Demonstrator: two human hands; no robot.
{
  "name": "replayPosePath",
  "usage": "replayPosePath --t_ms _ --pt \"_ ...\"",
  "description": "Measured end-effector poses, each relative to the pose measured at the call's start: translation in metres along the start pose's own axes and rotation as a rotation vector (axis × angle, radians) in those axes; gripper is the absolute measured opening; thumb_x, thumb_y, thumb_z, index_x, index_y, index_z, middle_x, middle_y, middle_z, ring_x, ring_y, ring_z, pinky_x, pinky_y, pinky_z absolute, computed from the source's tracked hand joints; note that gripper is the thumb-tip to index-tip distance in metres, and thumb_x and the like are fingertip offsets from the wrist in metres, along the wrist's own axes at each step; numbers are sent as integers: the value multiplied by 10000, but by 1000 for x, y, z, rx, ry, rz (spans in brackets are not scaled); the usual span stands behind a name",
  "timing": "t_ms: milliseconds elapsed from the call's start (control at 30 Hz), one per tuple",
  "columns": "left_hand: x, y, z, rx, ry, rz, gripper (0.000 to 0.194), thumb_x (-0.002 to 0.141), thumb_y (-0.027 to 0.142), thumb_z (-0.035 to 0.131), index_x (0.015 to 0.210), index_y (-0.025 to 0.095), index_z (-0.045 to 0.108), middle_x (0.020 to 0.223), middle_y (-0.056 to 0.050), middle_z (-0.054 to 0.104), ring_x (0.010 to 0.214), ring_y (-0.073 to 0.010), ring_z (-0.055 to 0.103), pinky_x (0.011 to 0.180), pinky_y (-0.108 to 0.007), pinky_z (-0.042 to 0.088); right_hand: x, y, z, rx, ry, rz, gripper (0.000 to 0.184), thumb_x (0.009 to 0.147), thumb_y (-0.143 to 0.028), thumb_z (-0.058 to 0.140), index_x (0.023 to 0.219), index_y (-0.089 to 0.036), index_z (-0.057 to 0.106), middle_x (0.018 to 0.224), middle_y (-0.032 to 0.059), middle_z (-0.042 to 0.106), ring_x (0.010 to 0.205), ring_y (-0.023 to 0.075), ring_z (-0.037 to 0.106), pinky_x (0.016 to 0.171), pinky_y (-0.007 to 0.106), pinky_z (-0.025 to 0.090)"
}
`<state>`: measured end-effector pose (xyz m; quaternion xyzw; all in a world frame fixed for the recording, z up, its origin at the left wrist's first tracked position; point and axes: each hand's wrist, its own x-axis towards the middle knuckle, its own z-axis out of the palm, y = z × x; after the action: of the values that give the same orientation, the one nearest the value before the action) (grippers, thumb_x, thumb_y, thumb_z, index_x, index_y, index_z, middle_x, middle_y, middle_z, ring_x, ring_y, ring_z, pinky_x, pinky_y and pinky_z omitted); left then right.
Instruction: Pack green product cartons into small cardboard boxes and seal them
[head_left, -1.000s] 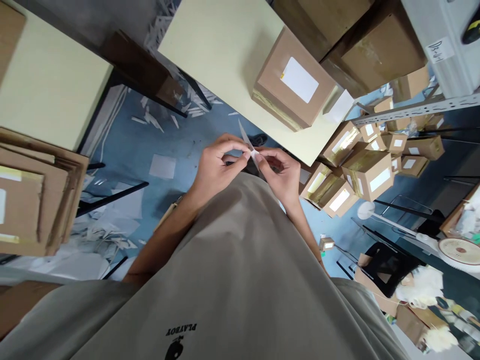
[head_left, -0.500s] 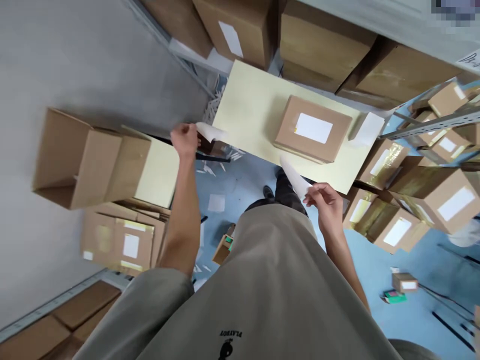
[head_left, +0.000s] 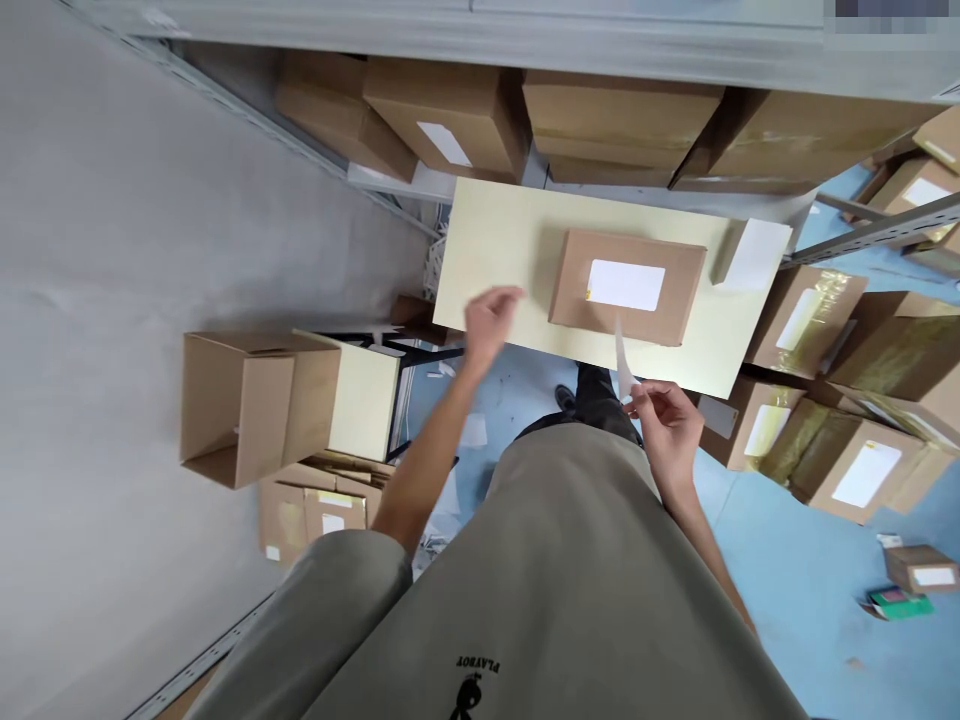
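Note:
My right hand pinches a white sticker label by its lower end, between thumb and fingers. The label stands upright in the grip, slightly curved, in front of the table's near edge. Just beyond it, a closed cardboard box lies on the cream table, with a white label on its top. My left hand is over the table's near left part, left of the box and apart from it. Motion blurs its fingers, and no paper shows in it.
A white box-like item sits at the table's right end. Large cartons fill the shelf behind. Taped, labelled boxes are stacked at right. An open carton stands at left above flattened cardboard.
My hands pulled a white piece apart, each taking a part. The left hand swung out left with its piece, then came back right without it. The right hand keeps the label. My view turned.

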<state>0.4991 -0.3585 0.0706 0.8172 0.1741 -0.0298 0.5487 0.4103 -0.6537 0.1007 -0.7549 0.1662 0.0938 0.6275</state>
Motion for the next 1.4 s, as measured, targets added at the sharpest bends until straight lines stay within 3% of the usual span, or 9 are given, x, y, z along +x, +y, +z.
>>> replayPosePath --t_ms 133,233,367,500,733,900,1133,1267,1400 --pt "-89 -3 80 -405 -133 -233 408 823 584 946 897 206 810 1013 -122 864 1013 -301 826 981 -488 674 -5 1 9 -220 38 -229 265 1057 -493 731 975 -247 781 885 41 782 743 206 731 712 361 618" --pt "-134 7 98 -638 -233 -282 527 778 566 1017 1108 222 790 1154 -125 850 1129 -306 819 1050 -476 661 -14 6 18 -390 0 -436 228 1079 -447 696 991 -266 804 994 77 809 801 222 754 727 368 629" --pt "-157 9 91 -690 -164 -283 610 756 567 1039 1166 245 721 1139 -98 833 1105 -282 811 1047 -450 651 -27 13 30 -537 -120 -550 210 1042 -456 756 1053 -261 833 1060 103 816 860 244 784 654 336 596" --pt "-160 -11 76 -617 -30 -278 533 860 646 925 1141 245 713 1104 -91 834 1090 -279 813 1022 -425 638 -37 13 35 -596 -236 -530 256 1030 -487 775 1127 -265 856 1080 87 812 710 199 729 560 321 544" --pt "-179 -47 33 -439 -7 -196 455 895 642 847 1036 227 725 1111 -103 828 1100 -273 792 1050 -414 624 -26 -3 19 -508 -13 -526 266 1097 -473 708 1160 -283 884 1053 75 778 671 173 672 656 354 633" --pt "-192 -49 11 -349 -82 -141 357 936 574 797 1032 235 738 1126 -107 837 1108 -273 798 1061 -419 625 -20 -8 21 -548 -85 -589 243 1108 -432 690 1120 -287 884 1044 56 767 684 160 658 688 340 622" --pt "-191 -52 6 -318 -87 -71 304 956 508 778 1104 243 758 1291 -129 809 1255 -285 774 1107 -430 634 -28 -5 30 -626 -154 -650 196 1095 -284 647 1020 -250 825 1055 49 784 696 135 676 654 278 551" --pt "-179 -60 7 -308 49 -58 433 915 506 808 1262 254 750 1571 -162 668 1456 -323 664 1109 -421 637 -49 -4 38 -688 -398 -732 149 1043 -189 651 1004 -238 786 1059 42 806 754 141 720 660 254 532" --pt "-164 -67 11 -300 101 -91 511 955 568 763 1356 253 726 1364 -139 768 1288 -283 742 1040 -390 639 -62 -8 39 -653 -511 -769 153 1005 -140 654 1009 -242 768 1056 26 807 716 132 706 652 253 529"
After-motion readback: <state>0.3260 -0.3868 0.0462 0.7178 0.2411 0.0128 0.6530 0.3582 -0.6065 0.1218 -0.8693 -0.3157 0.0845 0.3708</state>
